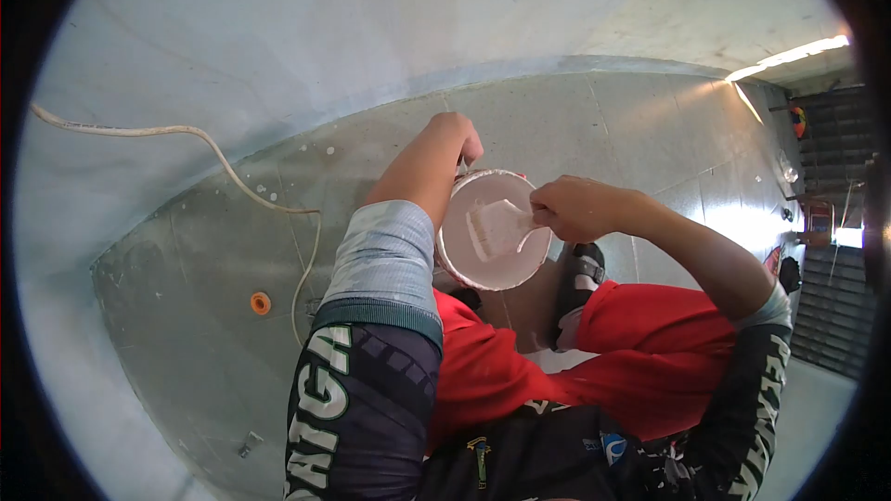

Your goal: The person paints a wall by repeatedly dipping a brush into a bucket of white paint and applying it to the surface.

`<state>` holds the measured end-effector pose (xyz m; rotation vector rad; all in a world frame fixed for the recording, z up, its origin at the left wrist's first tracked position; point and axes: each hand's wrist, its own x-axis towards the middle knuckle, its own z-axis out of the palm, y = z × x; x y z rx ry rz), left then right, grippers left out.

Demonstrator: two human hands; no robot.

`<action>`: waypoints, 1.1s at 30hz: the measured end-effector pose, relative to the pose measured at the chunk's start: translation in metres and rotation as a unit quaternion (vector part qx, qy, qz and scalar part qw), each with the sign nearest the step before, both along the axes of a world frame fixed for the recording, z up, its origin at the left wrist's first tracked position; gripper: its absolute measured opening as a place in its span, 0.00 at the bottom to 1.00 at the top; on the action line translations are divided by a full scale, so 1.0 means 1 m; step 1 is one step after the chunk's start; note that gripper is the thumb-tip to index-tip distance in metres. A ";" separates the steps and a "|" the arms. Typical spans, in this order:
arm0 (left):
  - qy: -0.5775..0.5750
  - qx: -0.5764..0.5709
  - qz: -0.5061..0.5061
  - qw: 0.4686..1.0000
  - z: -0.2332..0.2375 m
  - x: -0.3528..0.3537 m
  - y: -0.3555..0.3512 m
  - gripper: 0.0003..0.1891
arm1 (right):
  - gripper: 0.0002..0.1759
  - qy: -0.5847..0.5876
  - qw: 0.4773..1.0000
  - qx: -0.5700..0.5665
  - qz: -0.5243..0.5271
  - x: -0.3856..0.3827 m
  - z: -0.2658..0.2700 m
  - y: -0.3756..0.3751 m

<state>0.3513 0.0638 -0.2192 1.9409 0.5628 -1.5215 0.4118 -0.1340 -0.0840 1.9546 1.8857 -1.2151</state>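
Observation:
A round bucket [445, 255] with a paint-smeared rim stands on the floor between my feet, with pale paint inside. My right hand [577, 207] is closed round the handle of a wide, white-coated paintbrush [498, 227]. The brush lies over the bucket's opening, its head toward the left inner side. At the bucket's far left rim, my left hand [461, 137] hangs with bent fingers, gripping the edge or the wire handle there. My wrist hides part of those fingers.
A pale hose or cable [223, 162] runs from the left wall down across the tiled floor [371, 102]. An orange ring [261, 302] lies at left. The pale wall [371, 19] rises ahead. A dark slatted shutter [831, 288] and small items are at right.

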 end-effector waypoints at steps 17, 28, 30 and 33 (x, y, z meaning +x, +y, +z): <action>-0.073 0.026 0.197 0.977 -0.030 -0.007 0.013 0.15 | 0.18 0.295 0.904 -0.121 -0.284 0.067 -0.022 -0.069; -0.144 0.078 0.047 0.985 -0.043 -0.069 0.025 0.10 | 0.17 0.498 0.794 0.057 -0.345 0.157 0.011 -0.085; -0.168 0.051 -0.094 0.980 -0.025 -0.062 0.030 0.10 | 0.18 0.468 0.798 0.122 -0.358 0.181 0.003 -0.084; -0.201 0.082 0.186 0.958 0.076 -0.052 0.004 0.10 | 0.19 0.384 0.798 0.220 -0.409 0.206 -0.037 -0.082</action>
